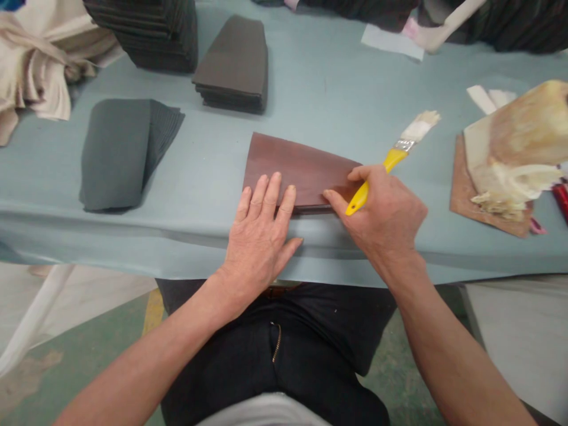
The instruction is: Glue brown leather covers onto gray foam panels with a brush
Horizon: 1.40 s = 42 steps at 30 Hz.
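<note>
Nearest are the person's dark trousers (213, 367), with the hem of a pale grey top (266, 411) below them. The trousers meet the near edge of the table (310, 254), whose blue-green cover hangs slightly over that edge. Green floor (102, 349) shows to the left, with a yellow stripe on it.

Near the table's edge, in the middle, lies the brown sheet (293, 163), its wider end to the left. A thin dark edge shows beneath its near side. The left hand (261, 228) is flat, fingers spread, their tips resting on the near left part of the sheet; it grips nothing. The right hand (386, 210) is closed around the yellow handle of a brush (396, 156), while its thumb and forefinger touch the sheet's right end. The brush slants, its pale bristles pointing far right.

To the left, well apart from the hands, is a fanned dark stack (115, 154). To the right, a crusted pale container (510, 127) sits on a brown board (459, 177), with a red object (561, 200) just beside, partly cut off.

Farther back stands a grey-brown stack (233, 59), then a taller black stack (164, 35) left of it. Beige cloth (44, 59) lies far left; dark bundles (377, 12) lie far right, blurred.
</note>
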Each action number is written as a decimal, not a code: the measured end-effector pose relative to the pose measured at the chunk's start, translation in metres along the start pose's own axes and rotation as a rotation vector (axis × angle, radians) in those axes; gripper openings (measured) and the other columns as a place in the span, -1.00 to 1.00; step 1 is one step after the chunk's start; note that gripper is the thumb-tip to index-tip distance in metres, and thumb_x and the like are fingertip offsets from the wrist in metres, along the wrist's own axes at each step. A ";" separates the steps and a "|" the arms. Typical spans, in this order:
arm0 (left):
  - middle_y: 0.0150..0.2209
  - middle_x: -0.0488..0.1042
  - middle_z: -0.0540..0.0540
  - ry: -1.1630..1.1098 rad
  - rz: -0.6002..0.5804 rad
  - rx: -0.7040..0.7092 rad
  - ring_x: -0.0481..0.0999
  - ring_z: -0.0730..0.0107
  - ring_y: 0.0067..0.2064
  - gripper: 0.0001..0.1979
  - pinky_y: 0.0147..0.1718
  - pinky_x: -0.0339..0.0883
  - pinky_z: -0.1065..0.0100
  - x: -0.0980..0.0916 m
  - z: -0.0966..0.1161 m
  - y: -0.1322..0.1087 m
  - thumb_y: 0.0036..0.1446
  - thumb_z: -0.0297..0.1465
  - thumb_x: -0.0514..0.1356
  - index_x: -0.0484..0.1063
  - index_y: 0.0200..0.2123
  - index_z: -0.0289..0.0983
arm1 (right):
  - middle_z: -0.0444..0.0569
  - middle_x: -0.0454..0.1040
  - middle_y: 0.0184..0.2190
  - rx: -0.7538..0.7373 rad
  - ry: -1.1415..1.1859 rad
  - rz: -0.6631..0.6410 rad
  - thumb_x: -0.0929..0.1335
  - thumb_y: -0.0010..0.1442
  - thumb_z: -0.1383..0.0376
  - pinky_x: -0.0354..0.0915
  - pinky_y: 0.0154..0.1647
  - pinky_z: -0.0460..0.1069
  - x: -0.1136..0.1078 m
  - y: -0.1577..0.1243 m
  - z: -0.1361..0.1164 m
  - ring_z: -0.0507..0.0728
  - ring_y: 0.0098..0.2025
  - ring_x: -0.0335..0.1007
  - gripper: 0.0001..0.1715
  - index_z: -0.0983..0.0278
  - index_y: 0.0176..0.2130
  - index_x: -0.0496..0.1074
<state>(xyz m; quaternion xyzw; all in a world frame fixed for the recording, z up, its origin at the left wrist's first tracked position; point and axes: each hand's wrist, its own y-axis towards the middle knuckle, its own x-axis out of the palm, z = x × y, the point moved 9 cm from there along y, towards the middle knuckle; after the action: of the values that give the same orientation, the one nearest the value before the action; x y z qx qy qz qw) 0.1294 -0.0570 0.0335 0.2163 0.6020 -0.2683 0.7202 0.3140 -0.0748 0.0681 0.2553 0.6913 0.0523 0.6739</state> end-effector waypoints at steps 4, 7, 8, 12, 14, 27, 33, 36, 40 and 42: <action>0.65 -0.15 -0.39 0.020 -0.019 -0.021 -0.12 -0.25 0.67 0.00 0.61 -0.15 -0.19 0.001 -0.003 0.000 0.32 -0.11 0.39 0.02 0.61 -0.35 | 0.03 0.65 -0.20 -0.001 0.001 -0.042 0.52 0.27 -0.08 0.11 -0.25 0.06 0.003 0.001 -0.001 0.27 -0.17 0.53 -0.48 0.23 0.00 0.53; 0.65 -0.15 -0.43 0.045 -0.030 -0.048 -0.10 -0.27 0.66 0.00 0.60 -0.12 -0.22 -0.002 -0.006 -0.001 0.33 -0.11 0.38 0.01 0.61 -0.39 | 0.01 0.66 -0.18 0.008 0.022 -0.050 0.54 0.26 -0.05 0.12 -0.24 0.06 0.003 0.002 -0.003 0.28 -0.15 0.55 -0.51 0.22 -0.02 0.52; 0.64 -0.13 -0.45 0.054 -0.032 -0.058 -0.09 -0.29 0.66 0.00 0.59 -0.11 -0.24 -0.003 -0.006 -0.001 0.33 -0.11 0.38 0.02 0.61 -0.41 | 0.00 0.66 -0.18 0.014 0.028 -0.052 0.54 0.26 -0.05 0.12 -0.24 0.06 0.003 0.002 -0.003 0.28 -0.15 0.56 -0.51 0.21 -0.02 0.52; 0.62 -0.05 -0.50 0.077 -0.012 -0.065 -0.02 -0.34 0.64 -0.07 0.57 -0.11 -0.34 -0.010 -0.002 0.000 0.38 -0.10 0.32 0.08 0.58 -0.48 | 0.01 0.66 -0.18 0.040 0.045 -0.066 0.54 0.26 -0.06 0.09 -0.24 0.06 0.005 0.002 -0.003 0.27 -0.14 0.55 -0.51 0.21 -0.03 0.52; 0.61 0.00 -0.50 0.072 0.020 -0.036 -0.02 -0.35 0.64 -0.08 0.57 -0.13 -0.36 -0.014 0.007 0.002 0.39 -0.09 0.31 0.09 0.57 -0.50 | 0.03 0.66 -0.19 0.044 0.051 -0.072 0.53 0.28 -0.07 0.08 -0.25 0.05 0.006 0.003 -0.003 0.27 -0.14 0.54 -0.52 0.21 -0.03 0.52; 0.63 -0.01 -0.36 0.054 -0.048 0.162 -0.05 -0.32 0.65 0.00 0.58 -0.05 -0.32 0.000 0.067 0.028 0.34 -0.01 0.37 0.04 0.61 -0.34 | 0.04 0.63 -0.28 0.025 0.074 -0.075 0.31 0.47 0.24 0.01 -0.25 0.04 0.002 0.003 0.003 0.17 -0.29 0.43 -0.75 0.23 -0.03 0.57; 0.63 -0.04 -0.36 0.095 -0.075 0.123 -0.04 -0.30 0.65 0.03 0.58 -0.04 -0.30 0.002 0.052 0.022 0.38 0.13 0.25 0.02 0.61 -0.40 | 0.03 0.59 -0.32 0.021 0.078 -0.052 0.32 0.46 0.20 0.00 -0.28 0.05 0.004 0.002 0.004 0.17 -0.34 0.39 -0.74 0.24 -0.04 0.57; 0.62 0.00 -0.41 0.118 -0.055 0.076 0.00 -0.32 0.64 0.02 0.57 -0.01 -0.31 -0.002 0.028 0.012 0.39 0.14 0.22 0.06 0.59 -0.45 | 0.00 0.55 -0.37 0.004 0.079 -0.018 0.30 0.46 0.18 0.01 -0.30 0.05 0.003 0.001 0.004 0.15 -0.37 0.35 -0.74 0.22 -0.07 0.56; 0.61 0.02 -0.45 0.141 -0.004 0.015 0.01 -0.29 0.64 -0.04 0.56 0.02 -0.28 -0.008 -0.009 -0.001 0.45 0.13 0.14 0.07 0.58 -0.48 | -0.04 0.52 -0.41 -0.015 0.068 0.020 0.33 0.44 0.17 -0.01 -0.31 0.04 0.000 -0.001 0.003 0.15 -0.38 0.34 -0.77 0.20 -0.12 0.56; 0.61 0.01 -0.45 0.154 0.005 -0.020 0.01 -0.27 0.64 -0.07 0.56 0.02 -0.27 -0.009 -0.023 -0.006 0.48 0.12 0.08 0.07 0.58 -0.50 | -0.04 0.52 -0.41 -0.026 0.070 0.021 0.34 0.43 0.17 0.01 -0.30 0.04 0.000 -0.002 0.002 0.15 -0.36 0.35 -0.78 0.20 -0.13 0.55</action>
<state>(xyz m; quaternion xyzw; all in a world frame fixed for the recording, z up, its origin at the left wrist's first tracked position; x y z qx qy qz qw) 0.1067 -0.0455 0.0386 0.2309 0.6578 -0.2429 0.6745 0.3153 -0.0771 0.0671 0.2518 0.7110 0.0776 0.6520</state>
